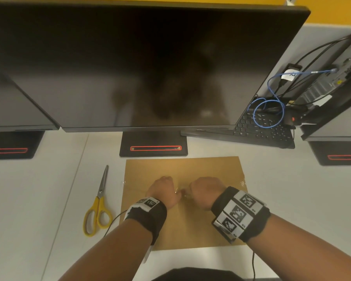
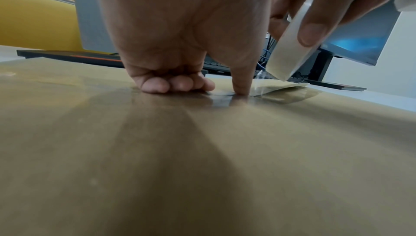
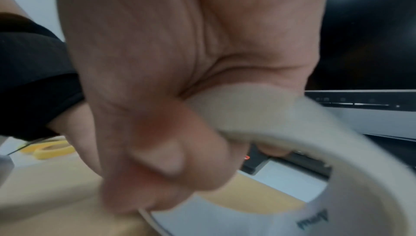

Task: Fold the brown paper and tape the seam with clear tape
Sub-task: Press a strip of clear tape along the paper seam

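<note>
The brown paper [image 1: 182,169] lies folded flat on the white desk [image 1: 49,189], with its seam running left to right under my hands. Clear tape ends show at the seam's left [image 1: 123,182] and right [image 1: 242,182] edges. My left hand [image 1: 162,189] rests on the seam with its fingers curled under. Its thumb [image 2: 242,81] presses a clear tape strip [image 2: 262,86] onto the paper [image 2: 202,150]. My right hand [image 1: 207,189] grips the tape roll [image 2: 290,49] just right of that thumb, tilted and lifted off the paper. The roll [image 3: 258,115] sits between thumb and fingers.
Yellow-handled scissors [image 1: 98,205] lie on the desk left of the paper. A monitor stand [image 1: 153,145] sits right behind the paper's far edge, under a large dark monitor [image 1: 150,67]. A keyboard [image 1: 261,128] and cables [image 1: 272,110] are at the back right.
</note>
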Action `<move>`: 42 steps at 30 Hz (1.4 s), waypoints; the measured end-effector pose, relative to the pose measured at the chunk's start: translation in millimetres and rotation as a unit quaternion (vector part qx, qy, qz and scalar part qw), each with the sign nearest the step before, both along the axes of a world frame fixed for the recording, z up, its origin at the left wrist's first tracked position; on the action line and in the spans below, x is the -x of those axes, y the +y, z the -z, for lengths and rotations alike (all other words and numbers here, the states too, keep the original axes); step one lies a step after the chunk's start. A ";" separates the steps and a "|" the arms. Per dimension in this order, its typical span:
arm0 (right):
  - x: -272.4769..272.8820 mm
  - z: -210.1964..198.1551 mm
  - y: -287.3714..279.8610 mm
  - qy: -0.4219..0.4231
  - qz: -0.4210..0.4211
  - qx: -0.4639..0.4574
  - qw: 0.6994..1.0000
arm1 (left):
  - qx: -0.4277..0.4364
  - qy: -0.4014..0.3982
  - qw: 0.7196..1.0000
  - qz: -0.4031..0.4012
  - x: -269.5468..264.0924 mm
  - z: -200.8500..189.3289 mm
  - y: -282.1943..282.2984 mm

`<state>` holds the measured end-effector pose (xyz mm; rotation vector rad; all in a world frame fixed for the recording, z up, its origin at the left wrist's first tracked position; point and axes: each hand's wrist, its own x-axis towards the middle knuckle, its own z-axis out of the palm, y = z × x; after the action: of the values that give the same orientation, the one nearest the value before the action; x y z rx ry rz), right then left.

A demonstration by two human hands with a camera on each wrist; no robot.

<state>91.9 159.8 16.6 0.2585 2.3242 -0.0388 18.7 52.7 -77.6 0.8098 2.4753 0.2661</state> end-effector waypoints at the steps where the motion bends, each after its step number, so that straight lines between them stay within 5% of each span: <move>1: -0.1 0.6 2.0 0.000 -0.003 -0.006 1.000 | -0.001 0.001 1.000 -0.001 -0.1 0.1 -0.2; 7: -10.3 7.1 17.3 0.005 -0.044 -0.042 0.998 | -0.006 0.004 1.000 0.002 0.5 3.0 -1.4; 20: -15.2 36.1 31.1 -0.096 0.096 0.044 0.990 | -0.023 0.031 0.999 0.013 -5.3 0.3 -4.8; 23: -16.9 40.5 36.3 -0.033 0.116 0.065 0.991 | -0.055 -0.006 0.998 0.011 -4.0 -6.2 -9.7; 27: -12.1 35.9 39.5 0.044 0.109 0.069 0.991 | -0.120 -0.008 0.987 -0.109 23.3 -22.9 -31.9; 32: 3.9 22.6 33.7 0.077 0.090 0.032 0.992 | -0.016 0.161 0.968 -0.194 74.3 -32.8 -81.3; 37: 15.4 28.0 27.7 0.055 0.089 0.026 0.994 | 0.116 0.110 0.951 -0.264 94.4 -24.4 -120.5; 42: 20.8 32.5 26.2 0.049 0.110 0.008 0.993 | 0.107 0.086 0.949 -0.284 90.2 -15.4 -134.8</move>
<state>71.1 186.0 -15.8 0.5138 2.3820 -0.1822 -71.5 -82.1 -62.3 0.0147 2.7942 0.1225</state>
